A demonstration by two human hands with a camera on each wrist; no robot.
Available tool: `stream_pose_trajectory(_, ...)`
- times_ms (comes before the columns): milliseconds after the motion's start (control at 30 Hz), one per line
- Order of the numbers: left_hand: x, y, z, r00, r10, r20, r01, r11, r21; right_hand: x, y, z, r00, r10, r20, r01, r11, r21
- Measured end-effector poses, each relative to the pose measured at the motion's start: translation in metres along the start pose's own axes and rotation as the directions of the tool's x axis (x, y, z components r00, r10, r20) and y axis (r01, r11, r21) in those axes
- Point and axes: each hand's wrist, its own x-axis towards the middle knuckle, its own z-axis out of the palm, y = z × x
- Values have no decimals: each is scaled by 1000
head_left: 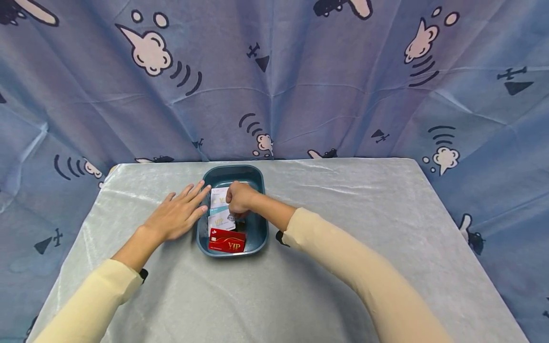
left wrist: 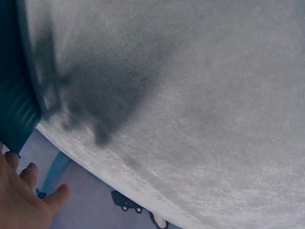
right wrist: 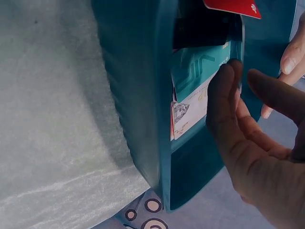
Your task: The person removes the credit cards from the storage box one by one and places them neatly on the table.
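A dark teal tray (head_left: pixel 256 238) holds several VIP cards. Nearest me in it lies a red card (head_left: pixel 218 242), with a white card (head_left: pixel 218 223) beyond it and another white card (head_left: pixel 217 194) farther up. My right hand (head_left: pixel 241 198) is inside the tray over these cards, fingers bent. In the right wrist view its thumb stands apart from the fingertips, which overlap a green card (right wrist: pixel 196 69) and a white card with a diamond print (right wrist: pixel 190 114). My left hand (head_left: pixel 182 213) lies at the tray's left rim, palm down with fingers spread.
A pale grey cloth (head_left: pixel 364 209) covers the table under the tray. Behind the table's far edge hangs a blue-purple patterned curtain (head_left: pixel 300 114). Something black (right wrist: pixel 205 31) lies in the tray beside the green card.
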Motion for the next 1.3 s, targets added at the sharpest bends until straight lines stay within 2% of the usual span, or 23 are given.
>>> stream_pose_trajectory(233, 1, -1, 1, 1000, -10, 15, 10, 1000, -2, 0, 2, 1, 999, -29, 21, 29, 999, 16)
stream_pose_trajectory(433, 0, -2, 1, 1000, -17, 20, 17, 1000, 0, -1, 7, -12, 997, -62, -42, 64, 997, 42)
stream_pose_trajectory(600, 1, -3, 1, 1000, -18, 20, 18, 1000, -3, -2, 11, -28, 994, -62, -87, 69, 994, 79)
stream_pose_trajectory(967, 0, -3, 1, 1000, -4, 11, 4, 1000, -6, -12, 30, -75, 978, -84, -192, 96, 994, 56)
stream_pose_trajectory(1300, -1, -1, 2, 1000, 0, 1, 0, 1000, -24, -25, 61, -111, 968, -113, -222, 134, 988, 81)
